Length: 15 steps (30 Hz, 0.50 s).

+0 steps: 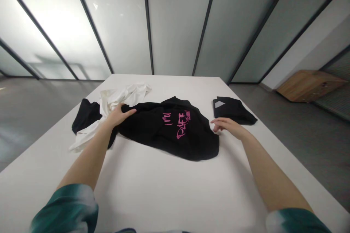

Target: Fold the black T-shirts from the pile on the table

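A black T-shirt (153, 123) with pink lettering lies loosely spread and wrinkled across the middle of the white table. At its left end, my left hand (117, 116) grips the cloth, thumb on top and some fingers hidden. My right hand (228, 126) hovers by the shirt's right edge, fingers loosely bent and apart, with nothing visible in them. Just beyond that hand rests a folded black garment (235, 111) with a light grey patch. Left of the shirt, a crumpled white garment (125, 94) lies partly against a dark bunched cloth (86, 116).
The white table (175, 189) narrows toward frosted glass panels (177, 21) with dark frames. A wooden box-like piece (308, 85) stands on the grey floor at the far right.
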{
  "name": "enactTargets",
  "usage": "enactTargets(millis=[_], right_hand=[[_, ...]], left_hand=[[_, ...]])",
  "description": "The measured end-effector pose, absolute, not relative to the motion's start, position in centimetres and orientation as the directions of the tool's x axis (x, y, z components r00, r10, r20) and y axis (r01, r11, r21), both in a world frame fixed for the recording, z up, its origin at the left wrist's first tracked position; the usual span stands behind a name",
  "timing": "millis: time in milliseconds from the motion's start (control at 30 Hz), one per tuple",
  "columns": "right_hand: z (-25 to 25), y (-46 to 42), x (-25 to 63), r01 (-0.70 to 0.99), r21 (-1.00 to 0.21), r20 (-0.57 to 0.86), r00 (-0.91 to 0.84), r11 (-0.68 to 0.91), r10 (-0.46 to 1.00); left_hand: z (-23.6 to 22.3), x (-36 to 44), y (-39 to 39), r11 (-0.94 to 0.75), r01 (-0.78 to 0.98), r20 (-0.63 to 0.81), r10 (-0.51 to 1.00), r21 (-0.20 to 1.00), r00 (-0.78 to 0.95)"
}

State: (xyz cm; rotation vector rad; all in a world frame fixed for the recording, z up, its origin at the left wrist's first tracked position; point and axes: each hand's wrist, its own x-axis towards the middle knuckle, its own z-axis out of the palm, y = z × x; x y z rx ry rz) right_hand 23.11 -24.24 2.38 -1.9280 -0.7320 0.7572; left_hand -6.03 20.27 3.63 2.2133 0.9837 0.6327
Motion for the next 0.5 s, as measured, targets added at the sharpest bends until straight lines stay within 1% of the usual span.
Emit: enactTargets(millis=[67, 100, 133, 200, 233, 267, 300, 367, 433, 500], right_hand=[[1.9, -22.9, 23.4, 0.256, -0.908, -0.005, 0.787, -0.333, 0.617], [1.4, -22.1, 23.6, 0.295, -0.903, 0.075, 0.824, -0.313, 0.562], [0.8, -21.3, 23.6, 0.33, -0.896, 0.139, 0.845, -0.299, 0.517], [-0.6, -20.0, 23.5, 0.378, -0.88, 0.227, 0.866, -0.286, 0.445], [-1.3, -19.6, 23.4, 0.39, -0.874, 0.256, 0.876, -0.29, 0.409], [-2.0, -19.4, 23.2, 0.393, -0.871, 0.273, 0.886, -0.296, 0.375], [-2.6, -19.3, 23.1, 0.388, -0.872, 0.281, 0.897, -0.301, 0.341], [-3.4, -19.5, 23.1, 0.36, -0.885, 0.278, 0.917, -0.294, 0.287], [-3.9, -19.9, 23.4, 0.319, -0.911, 0.258, 0.935, -0.262, 0.243], [-4.1, -20.1, 23.6, 0.287, -0.928, 0.235, 0.946, -0.237, 0.223]], left_hand=[[3.1, -5.0, 18.4, -0.725, 0.507, 0.13, 0.623, 0.466, 0.771], [2.8, -4.3, 17.3, -0.781, 0.501, 0.07, 0.562, 0.373, 0.824], [2.5, -3.5, 16.4, -0.81, 0.501, -0.014, 0.522, 0.304, 0.853], [2.4, -2.2, 14.8, -0.85, 0.472, -0.18, 0.439, 0.235, 0.88], [2.6, -1.7, 14.2, -0.87, 0.439, -0.229, 0.39, 0.226, 0.892], [3.0, -1.4, 13.8, -0.889, 0.395, -0.244, 0.34, 0.23, 0.908], [3.7, -1.3, 13.6, -0.904, 0.352, -0.224, 0.3, 0.245, 0.927], [5.8, -1.5, 13.8, -0.906, 0.317, -0.09, 0.304, 0.282, 0.948], [8.9, -2.1, 14.9, -0.877, 0.35, 0.116, 0.405, 0.33, 0.907], [12.5, -2.8, 16.9, -0.829, 0.432, 0.351, 0.547, 0.356, 0.76]])
